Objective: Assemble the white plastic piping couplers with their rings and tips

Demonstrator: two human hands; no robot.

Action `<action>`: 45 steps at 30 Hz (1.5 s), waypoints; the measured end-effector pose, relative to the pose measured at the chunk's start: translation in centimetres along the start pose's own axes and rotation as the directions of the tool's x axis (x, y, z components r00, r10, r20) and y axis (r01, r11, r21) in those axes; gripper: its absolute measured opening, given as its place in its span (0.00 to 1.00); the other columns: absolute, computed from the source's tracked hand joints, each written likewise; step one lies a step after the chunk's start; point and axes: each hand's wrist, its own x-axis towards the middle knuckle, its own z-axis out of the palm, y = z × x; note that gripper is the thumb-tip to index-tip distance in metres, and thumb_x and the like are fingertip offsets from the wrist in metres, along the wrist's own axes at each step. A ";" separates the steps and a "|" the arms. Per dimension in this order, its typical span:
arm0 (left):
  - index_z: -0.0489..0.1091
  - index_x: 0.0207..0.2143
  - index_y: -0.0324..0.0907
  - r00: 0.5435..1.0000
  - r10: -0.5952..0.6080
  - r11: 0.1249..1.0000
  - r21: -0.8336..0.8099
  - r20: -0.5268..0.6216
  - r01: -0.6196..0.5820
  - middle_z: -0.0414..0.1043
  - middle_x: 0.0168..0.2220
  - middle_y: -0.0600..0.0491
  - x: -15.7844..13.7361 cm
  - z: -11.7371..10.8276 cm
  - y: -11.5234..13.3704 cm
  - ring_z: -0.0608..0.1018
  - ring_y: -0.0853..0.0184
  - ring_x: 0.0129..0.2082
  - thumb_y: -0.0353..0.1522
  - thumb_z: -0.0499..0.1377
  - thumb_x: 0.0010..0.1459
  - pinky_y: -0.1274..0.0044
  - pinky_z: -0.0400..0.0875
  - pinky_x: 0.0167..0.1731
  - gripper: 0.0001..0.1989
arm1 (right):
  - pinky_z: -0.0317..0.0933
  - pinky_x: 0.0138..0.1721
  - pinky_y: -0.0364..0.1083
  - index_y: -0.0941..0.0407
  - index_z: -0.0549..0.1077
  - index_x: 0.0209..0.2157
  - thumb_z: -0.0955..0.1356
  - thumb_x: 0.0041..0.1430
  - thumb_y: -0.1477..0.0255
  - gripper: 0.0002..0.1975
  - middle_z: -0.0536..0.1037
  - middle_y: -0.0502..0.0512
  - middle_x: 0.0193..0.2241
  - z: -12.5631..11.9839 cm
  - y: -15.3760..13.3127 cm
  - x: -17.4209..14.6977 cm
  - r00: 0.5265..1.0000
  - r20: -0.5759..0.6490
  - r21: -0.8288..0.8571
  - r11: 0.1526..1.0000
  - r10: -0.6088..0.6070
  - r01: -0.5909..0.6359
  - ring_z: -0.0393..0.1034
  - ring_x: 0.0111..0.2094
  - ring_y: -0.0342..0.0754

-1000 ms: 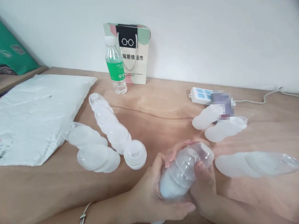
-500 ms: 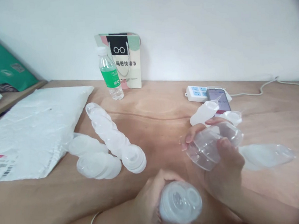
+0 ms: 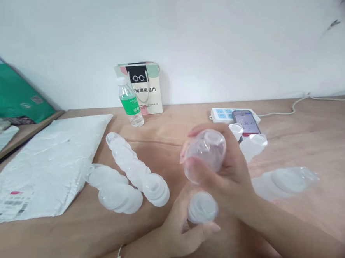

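My left hand [image 3: 180, 227] is wrapped round a stack of translucent plastic cups [image 3: 203, 208], its round top facing up toward me. Just above it, my right hand [image 3: 232, 181] grips a clear, rounded plastic cup [image 3: 206, 150], somewhat blurred, its fingers curled behind and its thumb across the front. To the left lie a long row of nested translucent cups [image 3: 132, 166] and a shorter cup stack [image 3: 121, 196]. Beyond my right wrist is another bagged-looking stack [image 3: 287, 182], partly hidden by the forearm.
A white mailing bag [image 3: 51, 156] covers the table's left side. At the back stand a water bottle [image 3: 131, 108] and a paper bag [image 3: 152, 89]. A power strip [image 3: 218, 114], a phone [image 3: 246, 123] and more translucent cups [image 3: 253, 145] are at the right.
My right hand has moved left with the clear cup, over the left hand. The stack in my left hand has risen and turned. The view has tilted slightly upward.
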 end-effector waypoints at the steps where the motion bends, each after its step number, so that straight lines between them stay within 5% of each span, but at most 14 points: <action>1: 0.64 0.52 0.47 1.000 0.022 1.000 -0.005 0.004 -0.022 0.69 0.39 0.50 0.2 0.0 0.0 0.75 0.62 0.36 0.40 0.63 0.55 0.68 0.72 0.40 0.23 | 0.60 0.22 0.41 0.49 0.64 0.41 0.69 0.58 0.73 0.12 0.69 0.44 0.26 0.0 0.2 0.3 0.999 -0.021 0.020 0.999 0.039 -0.039 0.63 0.24 0.40; 5: 0.58 0.56 0.45 0.995 0.096 0.995 -0.022 0.006 -0.096 0.69 0.46 0.47 1.3 0.0 -0.2 0.74 0.60 0.45 0.38 0.58 0.61 0.68 0.70 0.46 0.22 | 0.59 0.23 0.40 0.49 0.64 0.40 0.69 0.59 0.65 0.10 0.67 0.43 0.26 0.2 0.8 0.8 0.989 0.025 -0.092 0.985 0.146 -0.143 0.61 0.24 0.39; 12: 0.54 0.58 0.45 0.985 0.173 0.984 0.037 -0.029 -0.172 0.67 0.51 0.46 2.3 0.2 -1.5 0.71 0.61 0.51 0.37 0.56 0.62 0.67 0.65 0.54 0.23 | 0.60 0.31 0.43 0.52 0.63 0.37 0.67 0.61 0.64 0.09 0.69 0.46 0.31 0.3 0.4 1.7 0.994 0.111 -0.433 0.901 0.014 0.036 0.65 0.32 0.43; 18: 0.54 0.58 0.43 0.984 0.173 0.981 0.093 -0.034 -0.169 0.64 0.55 0.43 2.5 0.0 -2.7 0.68 0.56 0.56 0.40 0.58 0.60 0.62 0.59 0.59 0.27 | 0.59 0.36 0.47 0.53 0.64 0.41 0.64 0.62 0.62 0.11 0.72 0.52 0.37 0.4 0.6 2.6 0.983 0.175 -0.634 0.770 0.053 0.071 0.66 0.36 0.48; 30: 0.54 0.59 0.46 0.996 0.082 0.988 0.133 -0.033 -0.077 0.65 0.52 0.45 2.0 -0.2 -2.5 0.68 0.56 0.55 0.42 0.56 0.62 0.60 0.61 0.58 0.27 | 0.52 0.25 0.44 0.54 0.65 0.41 0.63 0.63 0.66 0.08 0.72 0.53 0.37 0.6 1.1 2.4 0.957 0.189 -0.815 0.579 0.221 0.027 0.66 0.29 0.46; 34: 0.56 0.59 0.45 0.997 0.066 0.987 0.147 -0.026 -0.061 0.64 0.54 0.44 2.1 -0.4 -2.3 0.67 0.55 0.57 0.41 0.57 0.61 0.60 0.61 0.58 0.26 | 0.55 0.28 0.45 0.54 0.65 0.40 0.64 0.63 0.66 0.08 0.72 0.52 0.36 0.6 1.1 2.5 0.953 0.192 -0.785 0.620 0.233 0.007 0.67 0.29 0.47; 37: 0.60 0.56 0.44 0.996 0.053 0.985 0.167 -0.072 -0.040 0.66 0.53 0.44 2.5 -0.4 -2.4 0.69 0.54 0.55 0.41 0.59 0.59 0.58 0.62 0.57 0.25 | 0.58 0.33 0.46 0.54 0.64 0.41 0.64 0.63 0.64 0.09 0.72 0.52 0.37 0.3 1.2 2.5 0.982 0.172 -0.709 0.703 0.083 0.064 0.68 0.35 0.48; 41: 0.58 0.57 0.45 0.972 0.060 0.983 0.183 -0.226 -0.018 0.65 0.54 0.44 4.1 0.2 -2.7 0.68 0.55 0.56 0.39 0.58 0.60 0.58 0.60 0.57 0.24 | 0.61 0.34 0.47 0.51 0.62 0.39 0.66 0.61 0.62 0.11 0.70 0.49 0.34 -0.3 0.4 2.5 0.991 0.002 -0.529 0.841 -0.133 0.114 0.66 0.33 0.46; 45: 0.53 0.60 0.47 0.917 0.107 0.980 0.199 -0.385 -0.031 0.57 0.61 0.44 7.1 0.8 -3.1 0.60 0.56 0.63 0.38 0.56 0.62 0.60 0.54 0.62 0.25 | 0.61 0.30 0.46 0.50 0.60 0.36 0.67 0.59 0.63 0.10 0.65 0.46 0.28 -1.3 -0.9 2.8 0.969 -0.155 -0.385 0.915 -0.195 0.122 0.62 0.27 0.44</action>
